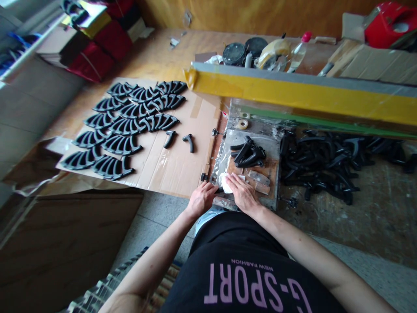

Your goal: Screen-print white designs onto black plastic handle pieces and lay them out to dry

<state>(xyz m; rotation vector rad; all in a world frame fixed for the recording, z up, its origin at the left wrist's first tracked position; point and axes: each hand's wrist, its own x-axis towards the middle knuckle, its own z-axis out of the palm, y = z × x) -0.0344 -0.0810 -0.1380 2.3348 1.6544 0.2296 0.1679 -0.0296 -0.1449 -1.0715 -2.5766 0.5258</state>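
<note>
My left hand (202, 198) is closed round a black part whose tip (219, 190) shows at its right side, by the near edge of the work board (273, 187). A white cloth (226, 183) lies under the fingers of my right hand (243, 192), which press it against the board beside that part. Just beyond my right hand is a small pile of black handle parts (249, 153). Two single black parts, one (170, 139) left of the other (189, 142), lie on the cardboard sheet (172, 174).
Rows of black parts (125, 126) cover the cardboard's left side. A large heap of black parts (322, 161) lies at the right. Behind the board runs a yellow-taped bar (276, 89), with a bottle (298, 54) and tape rolls (233, 53) beyond it.
</note>
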